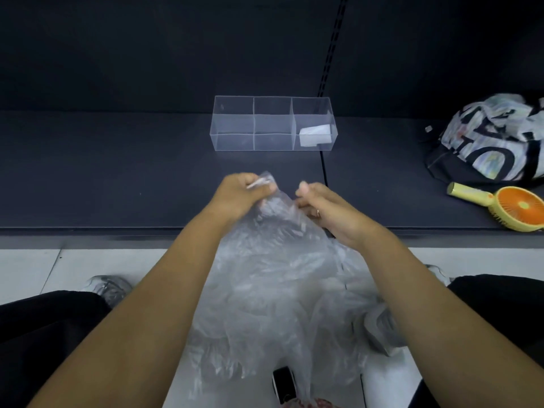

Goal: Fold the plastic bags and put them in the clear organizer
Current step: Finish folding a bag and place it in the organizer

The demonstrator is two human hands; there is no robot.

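One clear plastic bag (265, 275) is held up by two hands in front of a dark shelf (117, 178). Its twisted upper edge is pinched by the left hand (238, 192), whose fingers are curled round the plastic. The edge just beside it is gripped by the right hand (321, 207), with the thumb raised and one ring (318, 212) seen on a finger. From the hands the plastic is draped over the shelf's front edge down to the white floor (35, 272), where it is crumpled; whether more than one bag is gathered there cannot be told.

One clear organizer (235, 142) is set on the shelf beyond the hands, well apart from them. Three sections are counted across it. One folded bag (315, 136), white and flat, is seen in the right section; nothing is seen in the other two.

At the right of the shelf, one printed cloth bag (494, 142) and one orange and yellow handheld fan (512, 207) are placed near each other. One small black object (284, 381) is seen on the floor beneath the plastic.
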